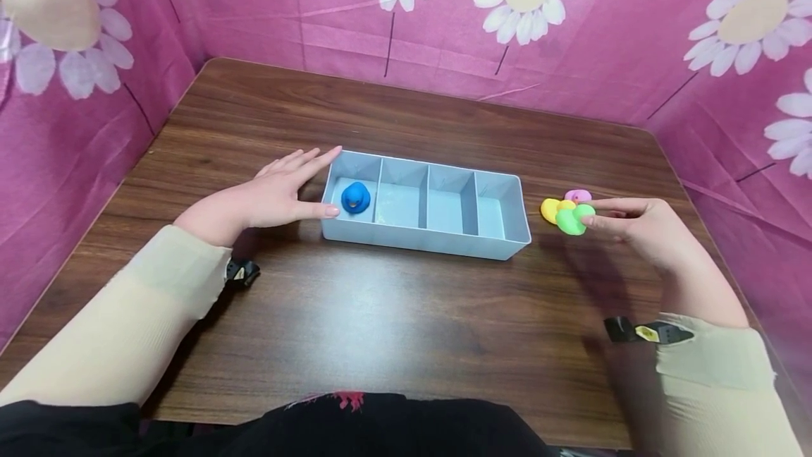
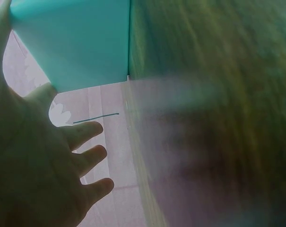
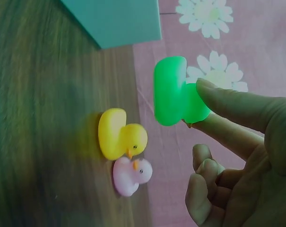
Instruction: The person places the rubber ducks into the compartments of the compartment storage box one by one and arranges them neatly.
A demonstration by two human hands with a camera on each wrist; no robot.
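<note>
Plainly, at the head view's right, the right hand (image 1: 653, 231) pinched the green duck (image 1: 569, 223) between thumb and index fingertips; at centre-left, the left hand's (image 1: 273, 196) outspread fingers touched the tray (image 1: 412, 235). The green duck partly hid the yellow duck (image 1: 548, 211); both wrist views cut off the tray.

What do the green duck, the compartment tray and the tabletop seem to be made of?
Green duck: probably rubber or vinyl, smooth; rounded, evenly coloured surfaces suggest it.
Compartment tray: likely moulded plastic; thin, straight walls in uniform grey-blue.
Tabletop: wood or wood-look laminate, slightly glossy; brown grain and a bright reflection show, but I can't tell which.
</note>
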